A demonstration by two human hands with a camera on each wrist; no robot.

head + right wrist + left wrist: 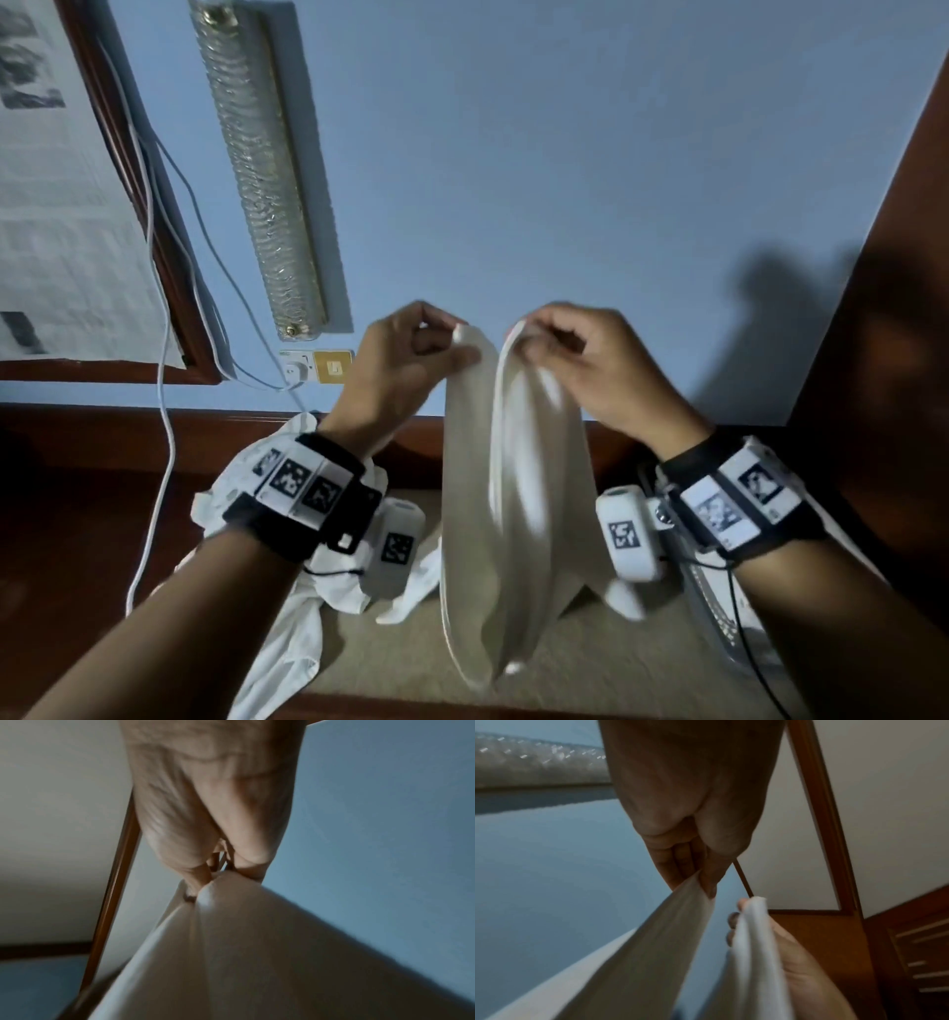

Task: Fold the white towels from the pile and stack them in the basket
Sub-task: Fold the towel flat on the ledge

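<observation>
Here the left hand (398, 360) and right hand (580, 354) are raised close together, each pinching a top corner of one white towel (506, 503), which hangs between them in a loose doubled drape above the beige surface (590, 663). Judging by that, this towel is only at its first fold, with further folds left before it can be stacked. Below the left wrist the pile (267, 611) lies crumpled and unfolded, and I cannot make out a basket for certain, so how many towels are stacked is hidden.
</observation>
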